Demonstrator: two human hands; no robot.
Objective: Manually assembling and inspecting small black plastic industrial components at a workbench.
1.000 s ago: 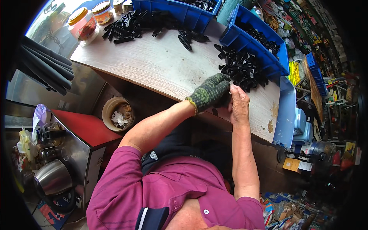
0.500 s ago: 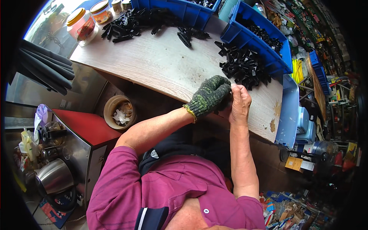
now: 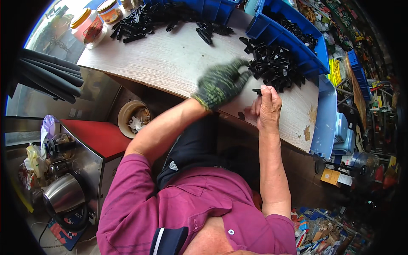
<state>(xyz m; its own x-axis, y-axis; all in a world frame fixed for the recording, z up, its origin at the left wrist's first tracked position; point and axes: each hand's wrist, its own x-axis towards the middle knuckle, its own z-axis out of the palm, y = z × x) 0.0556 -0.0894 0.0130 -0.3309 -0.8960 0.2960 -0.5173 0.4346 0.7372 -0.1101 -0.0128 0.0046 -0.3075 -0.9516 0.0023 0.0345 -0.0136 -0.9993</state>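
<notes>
At the near edge of a pale wooden workbench (image 3: 170,63), the person's left hand (image 3: 221,83), in a green knitted glove and blurred, stretches toward a heap of small black plastic parts (image 3: 274,68), fingers loosely spread; whether it grips anything cannot be told. The bare right hand (image 3: 267,108) is curled just beside it, fingertips pinched on one small black part (image 3: 257,90) raised over the bench edge, close to the heap. Behind the heap stands a blue plastic bin (image 3: 272,32) with more black pieces. More such parts (image 3: 144,21) lie at the far left, near two yellow-lidded jars (image 3: 87,27).
</notes>
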